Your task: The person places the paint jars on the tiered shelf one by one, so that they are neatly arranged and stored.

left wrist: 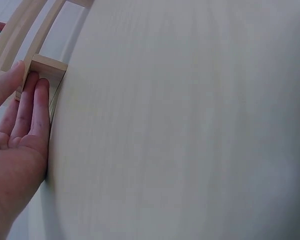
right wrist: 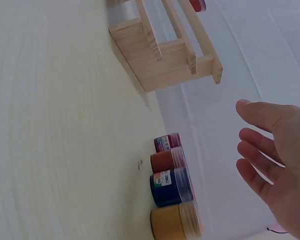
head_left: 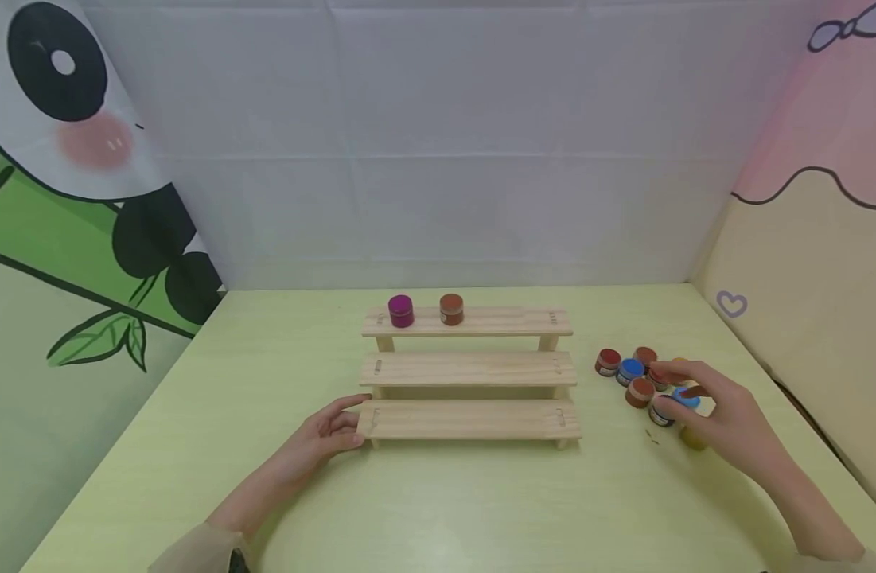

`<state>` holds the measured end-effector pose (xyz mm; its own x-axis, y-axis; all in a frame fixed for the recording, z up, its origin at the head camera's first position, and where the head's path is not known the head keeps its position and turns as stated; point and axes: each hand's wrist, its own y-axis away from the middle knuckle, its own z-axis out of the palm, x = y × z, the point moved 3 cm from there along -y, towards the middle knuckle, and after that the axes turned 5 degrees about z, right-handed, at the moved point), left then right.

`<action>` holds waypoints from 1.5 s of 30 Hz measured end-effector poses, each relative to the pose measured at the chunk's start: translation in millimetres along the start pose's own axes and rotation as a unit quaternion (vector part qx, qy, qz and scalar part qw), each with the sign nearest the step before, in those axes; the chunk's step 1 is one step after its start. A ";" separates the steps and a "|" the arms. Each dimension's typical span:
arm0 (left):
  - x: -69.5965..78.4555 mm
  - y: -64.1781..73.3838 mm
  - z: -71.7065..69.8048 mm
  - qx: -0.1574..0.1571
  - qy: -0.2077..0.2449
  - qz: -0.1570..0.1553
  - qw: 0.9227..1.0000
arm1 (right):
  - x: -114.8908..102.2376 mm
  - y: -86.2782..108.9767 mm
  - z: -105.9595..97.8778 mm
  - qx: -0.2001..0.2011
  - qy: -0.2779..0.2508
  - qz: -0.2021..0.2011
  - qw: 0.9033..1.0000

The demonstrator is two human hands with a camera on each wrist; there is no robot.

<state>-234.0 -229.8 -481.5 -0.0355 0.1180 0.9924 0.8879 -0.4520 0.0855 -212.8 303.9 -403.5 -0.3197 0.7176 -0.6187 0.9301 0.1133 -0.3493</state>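
Note:
A three-tier wooden rack [head_left: 473, 370] stands in the middle of the table. My left hand [head_left: 330, 430] holds its lower left end; in the left wrist view, the thumb lies at the board's edge and the fingers reach under beside the leg [left wrist: 49, 65]. On the top tier sit a purple paint jar [head_left: 401, 312] and a brown paint jar [head_left: 451, 309]. At the right, my right hand [head_left: 724, 410] hovers over a cluster of paint jars with fingers apart and nothing held. It partly hides a navy jar [right wrist: 164, 187] and a yellow jar [right wrist: 167, 223].
The cluster also has a dark red jar [head_left: 608, 362], a blue jar [head_left: 629, 372], brown jars and a light blue jar [head_left: 687, 398]. A white wall [head_left: 438, 207] rises behind the table [head_left: 438, 509]. Printed panels flank both sides.

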 end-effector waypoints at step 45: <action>0.6 -1.7 1.2 -0.003 0.003 0.019 1.000 | 82.6 36.7 -9.7 -0.061 0.043 0.053 0.996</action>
<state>-235.0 -227.9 -481.2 -0.0053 0.0956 0.9954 0.8863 -0.4604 0.0489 -203.3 374.0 -460.6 -0.2065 0.7860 -0.5828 0.9746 0.1126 -0.1936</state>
